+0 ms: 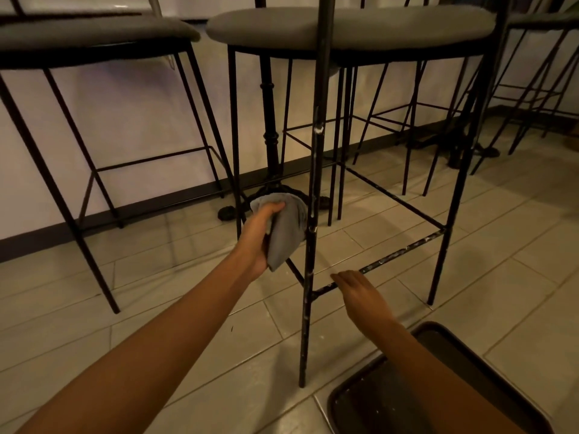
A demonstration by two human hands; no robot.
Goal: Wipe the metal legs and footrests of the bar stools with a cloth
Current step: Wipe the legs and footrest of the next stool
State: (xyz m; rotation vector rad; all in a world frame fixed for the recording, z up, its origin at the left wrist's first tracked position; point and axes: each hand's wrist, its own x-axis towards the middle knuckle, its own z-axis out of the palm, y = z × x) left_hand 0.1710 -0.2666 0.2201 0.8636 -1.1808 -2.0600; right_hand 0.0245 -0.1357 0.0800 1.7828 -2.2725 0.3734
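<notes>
A bar stool with a grey padded seat [351, 25] and thin black metal legs stands right in front of me. Its near front leg [308, 308] is scuffed with white marks. My left hand [258, 239] is shut on a grey cloth [286, 233] just left of that leg, beside the side footrest bar. My right hand [360, 296] hovers with fingers extended and apart, fingertips at the front footrest bar [401, 253], which is also speckled white. It holds nothing.
Another stool [94, 32] stands to the left and more stools [532, 73] at the right. A black cast table pedestal [271, 136] rises behind the cloth. A dark tray-like object [438, 386] lies on the tiled floor at the bottom right. A wall runs behind.
</notes>
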